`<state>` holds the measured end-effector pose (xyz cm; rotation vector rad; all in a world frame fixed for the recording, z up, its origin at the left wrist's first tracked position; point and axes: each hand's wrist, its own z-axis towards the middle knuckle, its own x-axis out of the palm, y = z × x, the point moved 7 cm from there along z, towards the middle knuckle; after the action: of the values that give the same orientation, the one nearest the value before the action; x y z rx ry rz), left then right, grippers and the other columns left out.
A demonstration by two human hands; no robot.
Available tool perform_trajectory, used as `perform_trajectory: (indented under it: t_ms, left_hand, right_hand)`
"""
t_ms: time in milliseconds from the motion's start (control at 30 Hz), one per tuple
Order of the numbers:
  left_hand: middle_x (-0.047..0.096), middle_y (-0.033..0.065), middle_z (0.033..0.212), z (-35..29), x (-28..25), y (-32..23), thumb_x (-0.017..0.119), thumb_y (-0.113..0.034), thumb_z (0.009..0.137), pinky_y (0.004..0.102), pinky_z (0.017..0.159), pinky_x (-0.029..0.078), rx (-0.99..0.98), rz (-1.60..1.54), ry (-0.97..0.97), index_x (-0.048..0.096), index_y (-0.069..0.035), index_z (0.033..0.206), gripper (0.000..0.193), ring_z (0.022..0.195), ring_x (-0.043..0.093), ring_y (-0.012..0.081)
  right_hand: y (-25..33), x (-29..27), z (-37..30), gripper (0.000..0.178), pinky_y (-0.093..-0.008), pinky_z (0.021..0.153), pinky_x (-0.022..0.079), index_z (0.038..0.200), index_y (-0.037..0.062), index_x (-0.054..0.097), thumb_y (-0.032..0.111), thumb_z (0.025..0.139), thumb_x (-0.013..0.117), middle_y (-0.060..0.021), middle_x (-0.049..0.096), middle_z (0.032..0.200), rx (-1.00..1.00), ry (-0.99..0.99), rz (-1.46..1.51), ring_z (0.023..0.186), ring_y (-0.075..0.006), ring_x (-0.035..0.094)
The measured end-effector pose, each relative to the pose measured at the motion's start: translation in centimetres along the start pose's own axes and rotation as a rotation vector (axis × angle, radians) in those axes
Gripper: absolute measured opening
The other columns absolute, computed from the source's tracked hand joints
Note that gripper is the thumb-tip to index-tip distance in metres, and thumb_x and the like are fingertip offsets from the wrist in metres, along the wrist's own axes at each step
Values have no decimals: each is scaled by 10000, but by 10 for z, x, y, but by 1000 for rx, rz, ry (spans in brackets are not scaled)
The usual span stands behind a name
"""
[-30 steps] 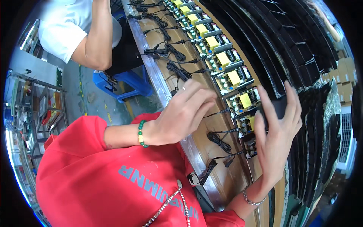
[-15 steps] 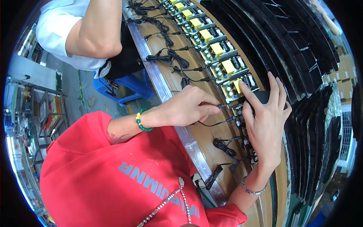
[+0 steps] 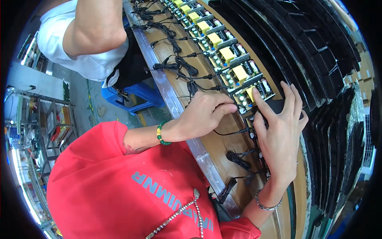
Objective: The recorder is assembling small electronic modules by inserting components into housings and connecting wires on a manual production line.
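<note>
My left hand (image 3: pixel 205 114), with a green bead bracelet at its wrist, reaches across the bench. Its thumb and forefinger are pinched on a black cable at the near edge of a green circuit board (image 3: pixel 242 104). That board carries a yellow transformer (image 3: pixel 250 94) and is the nearest of the fully visible ones. My right hand (image 3: pixel 280 129) lies over the row just nearer, fingers apart and bent, the index fingertip beside the transformer. Under its palm, dark parts are mostly hidden. Another black cable (image 3: pixel 230 132) runs from below my left hand toward the right one.
Several similar boards (image 3: pixel 215 40) run away in a row, with bundled black cables (image 3: pixel 187 65) on the wooden bench (image 3: pixel 207 137). Stacked black trays (image 3: pixel 278 47) stand to the right. At upper left a person in a white sleeve (image 3: pixel 59 38) is by a blue stool (image 3: pixel 139 97).
My left hand has moved slightly right, closer to the board, still pinching the cable. My right hand stays nearly in place. The view has shifted a little.
</note>
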<state>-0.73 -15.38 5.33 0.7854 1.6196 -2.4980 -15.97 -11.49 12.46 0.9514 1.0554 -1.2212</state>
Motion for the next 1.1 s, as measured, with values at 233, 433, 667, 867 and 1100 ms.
perform_trajectory:
  t_ms: [233, 433, 667, 867, 1100]
  left_hand:
    - [463, -7, 584, -4, 12, 15, 606, -224, 1049, 282, 452, 287, -619, -438, 242, 674, 29, 932, 287, 488, 355, 93]
    - [350, -49, 568, -10, 24, 16, 552, -224, 1079, 280, 431, 174, -957, -817, 333, 612, 21, 938, 289, 479, 226, 61]
    - [412, -8, 567, -9, 22, 17, 561, -210, 1068, 287, 438, 241, -959, -794, 378, 615, 20, 947, 265, 466, 319, 107]
    - [547, 88, 632, -14, -28, -9, 649, -148, 991, 333, 559, 432, 226, 166, -224, 629, 20, 997, 169, 591, 555, 270]
    - [643, 100, 730, -9, -34, 4, 678, -131, 968, 342, 674, 495, 253, 348, -135, 661, 23, 967, 155, 708, 631, 266]
  right_hand:
    - [-1, 0, 0, 393, -551, 1104, 323, 1270, 229, 738, 144, 892, 675, -200, 474, 1468, 3, 2, 26, 1437, -353, 381]
    - [1, 0, -1, 377, -564, 1070, 352, 1259, 224, 739, 165, 889, 698, -212, 480, 1442, -18, -9, 26, 1420, -353, 383]
    - [2, 2, 0, 381, -559, 1070, 353, 1268, 222, 731, 169, 893, 695, -209, 470, 1456, -32, 3, 4, 1424, -351, 381]
    - [9, -10, 1, 393, -560, 1071, 356, 1294, 235, 715, 172, 908, 668, -206, 435, 1495, -37, -26, -43, 1427, -355, 376]
    - [20, -1, 39, 415, -570, 1084, 364, 1353, 269, 678, 179, 956, 598, -188, 397, 1557, -114, -3, -97, 1440, -355, 384]
